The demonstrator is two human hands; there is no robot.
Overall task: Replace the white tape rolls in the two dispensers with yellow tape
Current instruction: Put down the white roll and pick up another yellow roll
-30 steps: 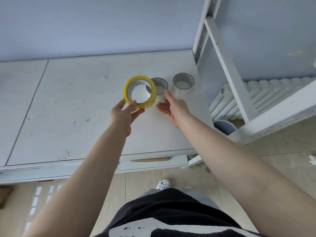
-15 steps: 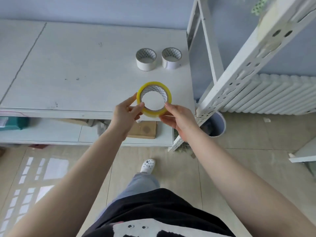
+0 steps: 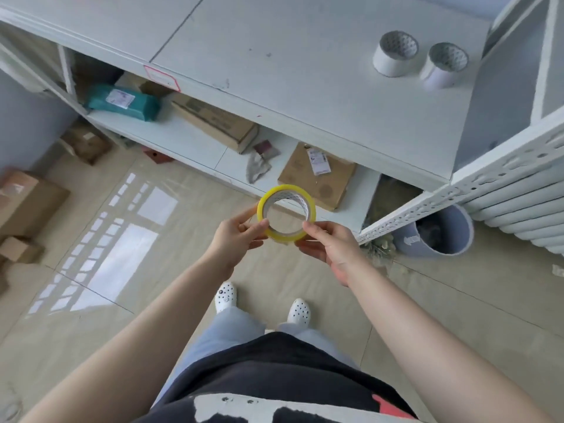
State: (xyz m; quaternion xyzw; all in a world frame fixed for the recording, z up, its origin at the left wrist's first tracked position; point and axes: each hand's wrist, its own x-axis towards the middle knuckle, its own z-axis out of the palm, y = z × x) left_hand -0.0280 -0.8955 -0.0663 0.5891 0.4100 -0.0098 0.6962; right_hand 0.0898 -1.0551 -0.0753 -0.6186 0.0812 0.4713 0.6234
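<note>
A yellow tape roll (image 3: 263,201) is held up in front of me between both hands, above the floor and clear of the table. My left hand (image 3: 236,236) pinches its left edge with thumb and fingers. My right hand (image 3: 331,243) pinches its right edge. Two white tape rolls (image 3: 393,61) (image 3: 439,75) stand side by side on the white table top (image 3: 305,80) at the far right. No dispenser is in view.
Under the table top a lower shelf (image 3: 189,141) carries cardboard boxes and a green parcel (image 3: 122,102). A white perforated rack post (image 3: 457,193) slants at the right, with a grey bin (image 3: 439,230) and a radiator (image 3: 525,209) beyond. More boxes (image 3: 27,203) lie on the floor at the left.
The yellow roll has come away from the table toward me and now hangs over the floor. My right hand has closed onto its right edge. The view has tilted down and left.
</note>
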